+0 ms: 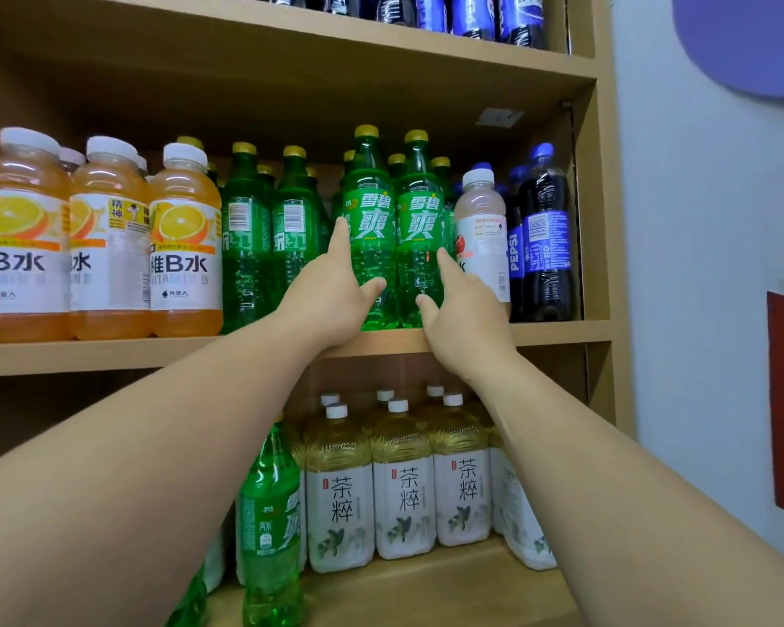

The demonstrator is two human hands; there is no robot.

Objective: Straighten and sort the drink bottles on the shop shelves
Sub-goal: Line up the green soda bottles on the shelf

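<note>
Two green Sprite bottles stand side by side at the front of the middle shelf [109,353], labels facing me. My left hand [331,287] lies against the left one [368,210], fingers straight along its left side and thumb across its front. My right hand [460,305] lies against the right one [419,214], fingers straight up its right side, thumb at its lower front. More green bottles [245,237] stand to the left with barcodes facing out.
Orange vitamin-water bottles [184,246] fill the shelf's left. A pale pink bottle [480,228] and dark Pepsi bottles [545,237] stand on the right. Below are tea bottles [403,486] and one green bottle [270,513]. Pepsi bottles [471,13] line the top shelf.
</note>
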